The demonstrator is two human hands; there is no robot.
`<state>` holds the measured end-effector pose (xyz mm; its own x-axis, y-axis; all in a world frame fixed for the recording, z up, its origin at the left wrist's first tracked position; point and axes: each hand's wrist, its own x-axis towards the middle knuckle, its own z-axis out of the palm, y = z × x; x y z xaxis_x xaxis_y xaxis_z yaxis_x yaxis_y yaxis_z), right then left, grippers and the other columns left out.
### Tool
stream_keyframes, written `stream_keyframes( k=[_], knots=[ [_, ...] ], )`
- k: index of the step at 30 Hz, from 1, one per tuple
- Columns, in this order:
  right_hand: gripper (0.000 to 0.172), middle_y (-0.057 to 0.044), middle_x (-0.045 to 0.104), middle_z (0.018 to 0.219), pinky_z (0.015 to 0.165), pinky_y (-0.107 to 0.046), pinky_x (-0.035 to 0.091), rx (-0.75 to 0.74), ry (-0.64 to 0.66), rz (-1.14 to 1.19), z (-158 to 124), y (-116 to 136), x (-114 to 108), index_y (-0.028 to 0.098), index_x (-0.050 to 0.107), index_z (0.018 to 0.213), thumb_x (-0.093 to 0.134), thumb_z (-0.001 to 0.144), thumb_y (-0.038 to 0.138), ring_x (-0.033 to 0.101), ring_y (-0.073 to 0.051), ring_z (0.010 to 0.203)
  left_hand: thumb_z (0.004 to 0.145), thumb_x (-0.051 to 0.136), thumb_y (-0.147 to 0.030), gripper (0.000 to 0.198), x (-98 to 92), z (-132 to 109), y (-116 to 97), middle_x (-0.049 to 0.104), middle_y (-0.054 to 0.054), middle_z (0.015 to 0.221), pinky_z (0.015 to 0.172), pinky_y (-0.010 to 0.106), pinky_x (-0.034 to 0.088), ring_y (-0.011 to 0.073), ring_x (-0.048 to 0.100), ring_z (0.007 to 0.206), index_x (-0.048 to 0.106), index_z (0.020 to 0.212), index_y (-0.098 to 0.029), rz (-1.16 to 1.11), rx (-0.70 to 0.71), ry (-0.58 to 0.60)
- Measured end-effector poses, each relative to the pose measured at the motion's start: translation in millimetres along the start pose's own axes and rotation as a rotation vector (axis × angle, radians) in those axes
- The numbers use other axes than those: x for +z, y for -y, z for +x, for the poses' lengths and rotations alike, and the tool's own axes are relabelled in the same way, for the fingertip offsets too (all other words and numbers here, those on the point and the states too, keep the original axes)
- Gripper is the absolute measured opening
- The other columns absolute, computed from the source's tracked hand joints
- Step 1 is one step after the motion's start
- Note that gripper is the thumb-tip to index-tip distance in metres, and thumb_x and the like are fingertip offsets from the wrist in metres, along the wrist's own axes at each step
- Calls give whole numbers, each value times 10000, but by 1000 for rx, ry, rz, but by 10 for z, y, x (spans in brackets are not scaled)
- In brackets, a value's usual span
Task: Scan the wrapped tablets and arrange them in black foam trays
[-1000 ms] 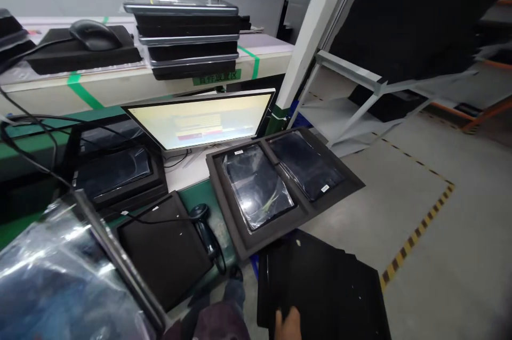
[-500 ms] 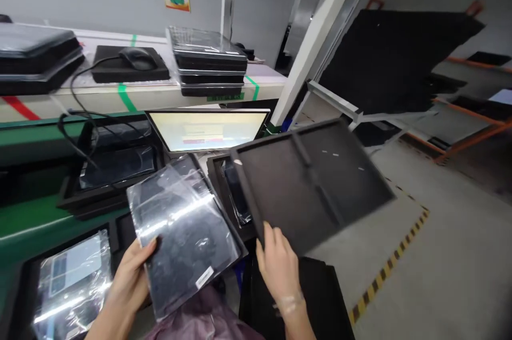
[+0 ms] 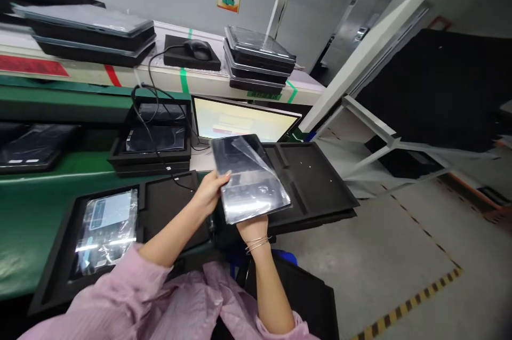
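Note:
I hold a dark tablet wrapped in a clear plastic bag above a black foam tray with two empty pockets. My left hand grips the bag's left edge. My right hand supports it from underneath, mostly hidden by the bag. Another foam tray lies to the left with a bagged tablet in its left pocket and its right pocket empty.
A lit monitor leans behind the trays. A cabled tray sits on the green belt. Stacks of trays and a mouse rest on the white shelf. More black trays lie by my knees.
The empty foam tray my right hand carried now lies on top of the filled one. My right hand has moved under the bagged tablet, which has shifted right over the tray.

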<state>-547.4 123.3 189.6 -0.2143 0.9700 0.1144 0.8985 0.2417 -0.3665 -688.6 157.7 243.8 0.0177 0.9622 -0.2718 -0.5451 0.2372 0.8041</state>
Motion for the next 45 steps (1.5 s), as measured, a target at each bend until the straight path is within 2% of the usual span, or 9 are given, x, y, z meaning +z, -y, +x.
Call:
stream_keyframes(
  k=[4, 8, 10, 14, 18, 23, 28, 36, 45],
  knots=[
    [259, -191, 689, 929, 736, -387, 530, 30, -253, -219, -226, 98, 4, 102, 676, 1053, 496, 901, 212, 661, -295, 836, 864, 544, -244, 223, 464, 360, 224, 686, 146, 974, 650, 237, 501, 124, 628, 683, 568, 1007, -75, 319, -57, 81],
    [252, -121, 684, 927, 817, -329, 500, -547, -680, -142, -629, 76, -72, 97, 640, 1068, 502, 860, 63, 644, -221, 885, 846, 565, -164, 112, 657, 516, 312, 679, 120, 799, 614, 287, 514, 157, 629, 614, 608, 870, -64, 580, -92, 133],
    [231, -96, 686, 890, 815, -346, 482, -553, -831, -144, -699, -85, -157, 121, 644, 1045, 535, 846, 82, 639, -218, 842, 782, 673, -182, 135, 665, 465, 266, 662, 121, 747, 643, 340, 526, 217, 651, 649, 618, 803, -61, 724, -81, 108],
    [322, -203, 636, 1161, 857, -445, 484, -308, -676, -262, -392, -548, -210, 80, 643, 1104, 485, 929, 299, 609, -327, 1038, 873, 595, -366, 307, 573, 127, 205, 628, 151, 1003, 684, 331, 521, 255, 644, 903, 585, 1050, -116, 1348, 551, -39],
    [373, -169, 678, 1102, 811, -422, 505, -390, -511, -298, -245, -789, -125, 109, 673, 1045, 398, 971, 351, 638, -311, 1013, 949, 382, -336, 255, -282, -322, 227, 642, 60, 905, 711, 268, 508, 168, 601, 873, 604, 977, -213, 1564, 941, -62],
    [150, -124, 725, 837, 752, -347, 506, -354, -815, -155, -525, -309, 75, 106, 685, 899, 540, 856, 106, 676, -237, 781, 849, 505, -197, 164, -2666, -880, 220, 612, 195, 941, 872, 484, 455, 317, 566, 976, 599, 935, -93, 1517, 388, -850],
    [131, -50, 721, 881, 964, -429, 437, -619, -412, 53, -523, 668, 736, 168, 650, 850, 530, 878, 125, 664, -191, 850, 905, 470, -329, 347, -4221, -1274, 313, 550, 290, 967, 842, 588, 403, 453, 515, 1061, 585, 948, -4, 1316, -25, -1286],
    [298, -121, 668, 1064, 893, -366, 517, -284, 143, 433, 350, 1431, 1989, 141, 643, 1075, 425, 885, 213, 626, -210, 997, 938, 388, -353, 390, -4321, -1011, 663, 551, 254, 1124, 862, 532, 437, 373, 513, 1110, 559, 1151, -74, 1182, -76, -1189],
    [427, -260, 457, 1265, 962, -537, 375, -103, 113, 117, 1193, 2131, 2884, 66, 607, 1210, 500, 855, 278, 428, -363, 1167, 845, 469, -280, 236, -4608, -1100, 481, 649, 117, 969, 959, 394, 449, 237, 599, 979, 632, 960, -155, 910, 147, -1094]
  ],
)
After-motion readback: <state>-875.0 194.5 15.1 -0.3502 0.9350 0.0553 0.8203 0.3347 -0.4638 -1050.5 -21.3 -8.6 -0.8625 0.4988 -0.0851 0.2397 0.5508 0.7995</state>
